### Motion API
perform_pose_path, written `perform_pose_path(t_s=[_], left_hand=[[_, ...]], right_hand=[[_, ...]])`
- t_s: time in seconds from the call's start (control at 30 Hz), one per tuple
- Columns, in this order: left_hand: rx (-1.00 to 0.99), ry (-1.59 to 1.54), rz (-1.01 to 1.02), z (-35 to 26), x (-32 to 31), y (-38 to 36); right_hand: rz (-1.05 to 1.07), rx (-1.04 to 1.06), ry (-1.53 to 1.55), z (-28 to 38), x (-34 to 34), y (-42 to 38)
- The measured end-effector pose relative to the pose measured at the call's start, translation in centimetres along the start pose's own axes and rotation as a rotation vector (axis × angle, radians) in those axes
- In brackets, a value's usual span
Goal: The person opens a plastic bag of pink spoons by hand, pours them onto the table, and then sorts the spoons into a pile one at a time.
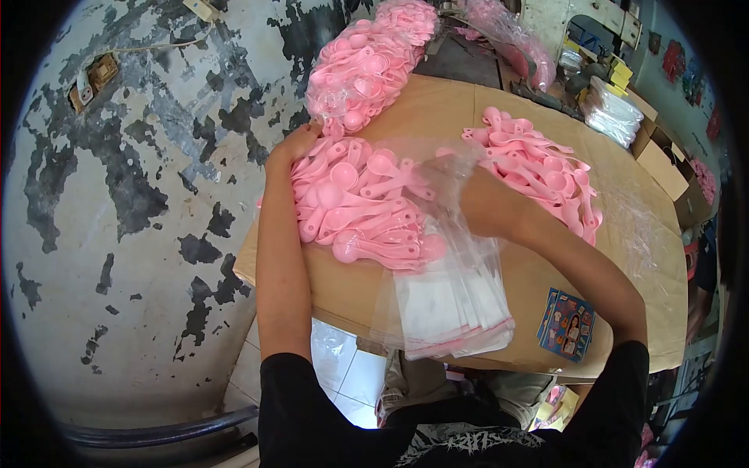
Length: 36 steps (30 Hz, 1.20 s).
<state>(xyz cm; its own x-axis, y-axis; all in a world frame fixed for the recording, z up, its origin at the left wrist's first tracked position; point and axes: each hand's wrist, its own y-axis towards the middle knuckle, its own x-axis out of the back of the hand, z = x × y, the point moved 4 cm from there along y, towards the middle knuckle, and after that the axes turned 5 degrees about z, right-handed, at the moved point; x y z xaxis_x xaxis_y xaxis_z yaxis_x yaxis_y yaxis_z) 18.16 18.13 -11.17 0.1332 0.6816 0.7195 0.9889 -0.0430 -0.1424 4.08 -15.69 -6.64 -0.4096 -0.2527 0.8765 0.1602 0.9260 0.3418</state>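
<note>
The right hand (456, 175) is blurry inside a clear bag (437, 168) (fingers hard to see). Spoons (355, 203) hide the left hand's (292, 148) fingertips.

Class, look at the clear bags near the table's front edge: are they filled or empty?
Empty: the bags lie flat in a stack, nothing pink inside.

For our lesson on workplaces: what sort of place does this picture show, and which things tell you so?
Probably a small packing workshop. Heaps of pink spoons lie on a cardboard-covered table, beside a stack of clear bags, with filled bags piled behind.
</note>
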Motion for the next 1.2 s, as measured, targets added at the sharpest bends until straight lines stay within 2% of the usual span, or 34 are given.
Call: perform_pose_path(t_s=[0.1,0.2,0.23,0.27,0.37,0.43,0.5,0.57,0.6,0.63,0.7,0.73,0.8,0.83,0.9,0.97,1.03,1.1,1.17,1.2], left_hand=[[-0.016,0.03,-0.045,0.1,0.2,0.3],[-0.041,0.014,-0.073,1.6,0.0,1.6],[-0.054,0.002,-0.067,2.1,0.0,2.3],[-0.054,-0.045,0.028,2.7,-0.1,2.9],[-0.026,-0.03,0.01,1.6,0.0,1.9],[-0.008,-0.005,0.026,2.3,0.2,2.4],[-0.022,0.017,-0.013,3.0,0.2,2.9],[0.029,0.004,-0.001,2.0,0.3,1.9],[0.036,0.006,-0.007,2.0,0.3,1.8],[0.045,0.005,-0.012,2.1,0.3,2.0],[0.016,-0.045,0.07,2.5,0.2,2.5],[0.005,-0.073,0.109,2.8,0.1,2.7],[-0.008,-0.035,0.05,2.7,0.2,2.8],[-0.012,-0.017,0.022,2.7,0.2,2.7],[-0.003,-0.031,0.019,2.4,0.2,2.4],[0.01,-0.04,0.029,2.7,0.0,2.6],[0.022,-0.042,0.04,3.1,0.1,3.2],[0.024,-0.038,0.01,3.1,0.2,3.3],[0.022,-0.034,0.008,2.6,0.0,2.6],[0.014,-0.035,0.018,2.2,0.0,2.2]], right_hand=[[0.287,-0.432,0.335,-1.0,-3.3,3.1],[0.335,-0.537,0.43,-1.8,-3.5,2.6],[0.302,-0.478,0.379,-1.7,-3.4,2.3],[0.267,-0.424,0.327,-1.6,-3.4,1.8],[0.146,-0.367,0.223,-0.8,-3.3,0.8],[0.186,-0.427,0.258,-0.6,-3.1,1.8],[0.354,-0.558,0.384,-1.4,-3.3,2.7],[0.308,-0.594,0.517,-3.1,-6.1,2.5],[0.307,-0.545,0.498,-3.3,-5.9,1.9],[0.305,-0.496,0.478,-3.2,-4.9,1.7],[0.345,-0.263,0.267,-2.4,-0.1,-1.1],[0.315,-0.464,0.496,-2.0,2.5,-2.2],[0.406,-0.649,0.607,-2.0,7.3,-4.2],[0.53,-0.63,0.488,-2.2,9.3,-5.1],[0.717,-0.834,0.35,-3.2,12.7,-6.6],[0.467,-0.634,-0.096,-4.2,12.4,-9.4],[0.403,-0.575,-0.092,-3.3,12.3,-8.6],[0.534,-0.646,0.353,-1.9,10.5,-5.9],[0.388,-0.398,0.328,0.2,6.6,-3.6],[0.566,-0.346,0.283,1.0,5.1,-1.2]])
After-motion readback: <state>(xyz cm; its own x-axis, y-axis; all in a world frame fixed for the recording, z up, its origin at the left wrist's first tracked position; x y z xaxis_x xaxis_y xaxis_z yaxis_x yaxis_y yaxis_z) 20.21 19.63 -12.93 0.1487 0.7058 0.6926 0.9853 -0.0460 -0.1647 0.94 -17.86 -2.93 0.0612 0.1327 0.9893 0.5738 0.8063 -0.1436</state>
